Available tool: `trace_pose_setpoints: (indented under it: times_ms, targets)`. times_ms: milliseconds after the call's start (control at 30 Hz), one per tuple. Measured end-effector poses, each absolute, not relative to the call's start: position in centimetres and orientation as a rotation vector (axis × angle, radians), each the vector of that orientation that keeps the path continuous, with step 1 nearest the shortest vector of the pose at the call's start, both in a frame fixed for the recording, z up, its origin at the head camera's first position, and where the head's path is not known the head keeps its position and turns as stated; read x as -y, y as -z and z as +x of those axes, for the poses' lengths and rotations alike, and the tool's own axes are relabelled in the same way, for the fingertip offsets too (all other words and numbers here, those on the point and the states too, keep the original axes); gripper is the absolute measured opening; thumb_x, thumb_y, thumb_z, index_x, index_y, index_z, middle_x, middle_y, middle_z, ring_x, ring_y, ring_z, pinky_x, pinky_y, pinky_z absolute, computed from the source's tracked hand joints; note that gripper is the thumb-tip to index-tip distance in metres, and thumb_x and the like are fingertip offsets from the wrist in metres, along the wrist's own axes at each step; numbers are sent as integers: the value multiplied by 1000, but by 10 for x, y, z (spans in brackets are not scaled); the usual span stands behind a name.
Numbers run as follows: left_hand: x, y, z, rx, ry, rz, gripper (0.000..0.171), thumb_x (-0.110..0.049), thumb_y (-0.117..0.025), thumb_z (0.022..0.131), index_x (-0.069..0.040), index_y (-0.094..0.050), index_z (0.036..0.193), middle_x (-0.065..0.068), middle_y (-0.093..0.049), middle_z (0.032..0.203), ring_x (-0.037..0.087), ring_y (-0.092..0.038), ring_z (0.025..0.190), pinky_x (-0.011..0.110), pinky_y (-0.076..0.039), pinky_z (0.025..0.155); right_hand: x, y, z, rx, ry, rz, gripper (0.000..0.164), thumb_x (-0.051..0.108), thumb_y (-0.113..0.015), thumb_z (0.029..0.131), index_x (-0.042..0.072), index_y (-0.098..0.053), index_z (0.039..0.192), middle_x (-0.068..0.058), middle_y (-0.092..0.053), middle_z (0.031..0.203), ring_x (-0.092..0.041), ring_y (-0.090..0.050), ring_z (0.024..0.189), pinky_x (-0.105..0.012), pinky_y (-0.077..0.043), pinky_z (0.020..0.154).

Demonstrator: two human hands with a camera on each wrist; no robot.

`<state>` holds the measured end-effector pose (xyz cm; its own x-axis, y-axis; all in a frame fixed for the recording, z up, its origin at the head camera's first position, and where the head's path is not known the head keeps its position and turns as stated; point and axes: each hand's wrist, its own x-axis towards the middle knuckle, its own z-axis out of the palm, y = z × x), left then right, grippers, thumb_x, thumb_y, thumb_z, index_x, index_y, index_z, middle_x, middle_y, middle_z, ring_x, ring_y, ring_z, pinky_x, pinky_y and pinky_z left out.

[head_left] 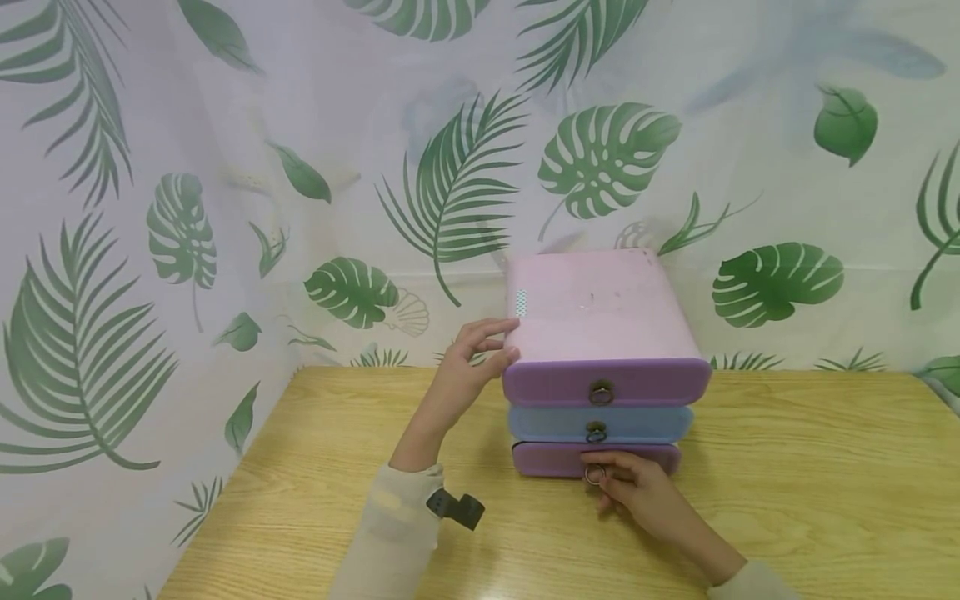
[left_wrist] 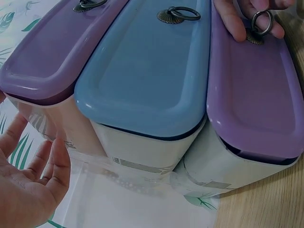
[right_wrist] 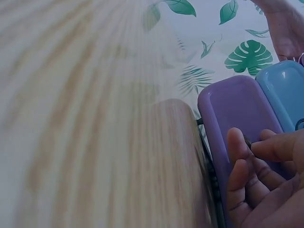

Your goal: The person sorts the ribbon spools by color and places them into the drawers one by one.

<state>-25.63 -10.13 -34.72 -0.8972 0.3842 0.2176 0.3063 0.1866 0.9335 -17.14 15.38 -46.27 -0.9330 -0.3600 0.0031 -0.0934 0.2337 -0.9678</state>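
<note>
A small chest of three stacked drawers stands on the table, its pale pink top [head_left: 600, 308] facing up. The top drawer front [head_left: 551, 385] is purple, the middle drawer front [head_left: 551, 425] blue and the bottom drawer front [head_left: 547, 460] purple. Each carries a metal ring pull. My left hand [head_left: 461, 379] touches the chest's upper left edge with extended fingers; the left wrist view shows that palm beside the chest's side. My right hand [head_left: 637, 492] is at the bottom drawer, its thumb and fingers pinching the ring pull [left_wrist: 262, 23]. A narrow dark gap shows behind the bottom front's edge.
The wood-grain table [head_left: 810, 483] extends on both sides of the chest. Behind and to the left hangs a white leaf-print cloth [head_left: 450, 333], close to the chest's back. A dark strap [head_left: 456, 507] sits on the left sleeve cuff.
</note>
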Motion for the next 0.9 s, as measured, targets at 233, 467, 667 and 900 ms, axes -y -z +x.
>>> trace_pose_setpoints:
  times_ms: [233, 467, 667, 900]
  targets:
    - [102, 349, -256, -2346, -1855, 693, 43, -29, -60, 96, -22, -53, 138, 0, -34, 148, 26, -45, 127, 42, -50, 97, -154, 463, -173, -2251, 1765, -390, 39, 4, -52, 97, -9, -49, 134, -28, -62, 112, -11, -66, 72, -21, -50, 58]
    - [102, 352, -258, -2355, -1857, 703, 52, -46, -63, 91, -25, -54, 137, -1, -35, 147, 26, -45, 127, 41, -51, 97, -154, 465, -176, -2277, 1772, -363, 39, 3, -51, 97, -8, -50, 134, -27, -62, 112, -11, -66, 71, -21, -49, 56]
    - [102, 351, -258, -2367, -1843, 695, 45, -36, -62, 94, -24, -54, 137, 0, -36, 148, 26, -46, 126, 42, -50, 97, -155, 467, -177, -2255, 1769, -360, 40, 2, -50, 97, -9, -48, 135, -29, -60, 114, -11, -66, 73, -22, -50, 59]
    - [103, 350, -257, -2385, -1817, 696, 44, -32, -60, 95, -23, -53, 138, 1, -36, 148, 27, -46, 127, 43, -50, 97, -155, 466, -174, -2201, 1822, -417, 41, 5, -50, 98, -12, -45, 135, -31, -60, 115, -9, -67, 75, -24, -54, 63]
